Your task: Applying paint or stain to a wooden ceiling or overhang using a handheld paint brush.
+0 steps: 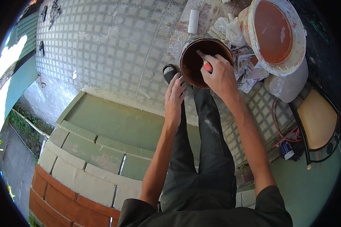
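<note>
My right hand [220, 75] is closed around a red-handled tool [208, 67] over the mouth of a bucket [226, 44]. The tool's working end dips toward the dark reddish-brown inside, and its exact kind is hard to make out. Beside the bucket's lower left rim, my left hand [174, 99] holds nothing, its fingers stretched and slightly apart. Whether its fingertips touch the bucket cannot be told.
A larger white bucket [300, 45] of reddish-brown liquid stands at the far right. Between the buckets lie a crumpled plastic bag [231, 31] and paint-stained scraps [250, 73]. A white roller-like cylinder [193, 21], a chair [317, 119] and a low bench-like ledge [113, 113] surround me.
</note>
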A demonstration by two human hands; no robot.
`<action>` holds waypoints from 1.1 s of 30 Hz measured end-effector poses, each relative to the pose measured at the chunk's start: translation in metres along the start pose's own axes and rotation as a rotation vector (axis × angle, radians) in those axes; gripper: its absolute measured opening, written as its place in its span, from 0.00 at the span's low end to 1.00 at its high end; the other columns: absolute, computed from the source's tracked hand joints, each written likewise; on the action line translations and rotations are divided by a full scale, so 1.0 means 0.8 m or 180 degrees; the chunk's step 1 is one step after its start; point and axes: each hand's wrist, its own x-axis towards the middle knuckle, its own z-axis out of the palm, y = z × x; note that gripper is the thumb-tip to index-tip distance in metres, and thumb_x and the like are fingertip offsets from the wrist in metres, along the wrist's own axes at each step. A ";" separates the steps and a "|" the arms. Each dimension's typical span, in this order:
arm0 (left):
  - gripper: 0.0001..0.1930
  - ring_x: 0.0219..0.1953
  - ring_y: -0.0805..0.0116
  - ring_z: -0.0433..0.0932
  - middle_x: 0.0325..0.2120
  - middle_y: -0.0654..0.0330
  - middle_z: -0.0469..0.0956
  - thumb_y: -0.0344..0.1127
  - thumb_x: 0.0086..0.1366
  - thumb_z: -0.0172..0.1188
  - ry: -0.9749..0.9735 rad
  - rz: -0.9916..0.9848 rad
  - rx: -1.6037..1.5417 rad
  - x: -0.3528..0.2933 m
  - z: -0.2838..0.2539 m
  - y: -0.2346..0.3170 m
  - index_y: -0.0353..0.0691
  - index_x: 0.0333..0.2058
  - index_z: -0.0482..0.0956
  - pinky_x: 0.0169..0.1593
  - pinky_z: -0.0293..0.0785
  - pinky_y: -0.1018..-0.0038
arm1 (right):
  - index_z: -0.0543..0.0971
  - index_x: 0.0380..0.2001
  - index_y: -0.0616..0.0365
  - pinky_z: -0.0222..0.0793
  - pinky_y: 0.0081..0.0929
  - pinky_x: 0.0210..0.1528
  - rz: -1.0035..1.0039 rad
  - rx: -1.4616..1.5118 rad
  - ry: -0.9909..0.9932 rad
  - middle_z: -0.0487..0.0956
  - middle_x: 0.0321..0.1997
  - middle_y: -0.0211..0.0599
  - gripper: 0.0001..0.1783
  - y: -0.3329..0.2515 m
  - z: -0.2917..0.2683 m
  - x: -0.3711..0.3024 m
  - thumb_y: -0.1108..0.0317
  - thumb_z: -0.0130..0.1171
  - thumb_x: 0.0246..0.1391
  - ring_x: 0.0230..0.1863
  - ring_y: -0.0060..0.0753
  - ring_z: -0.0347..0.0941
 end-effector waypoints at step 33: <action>0.35 0.64 0.58 0.70 0.64 0.53 0.69 0.55 0.75 0.48 -0.0116 -0.0015 -0.0021 -0.004 0.017 -0.002 0.37 0.70 0.60 0.66 0.63 0.61 | 0.82 0.42 0.62 0.78 0.45 0.40 -0.0407 -0.0279 -0.0085 0.79 0.39 0.50 0.11 -0.001 -0.003 -0.003 0.71 0.58 0.57 0.36 0.55 0.81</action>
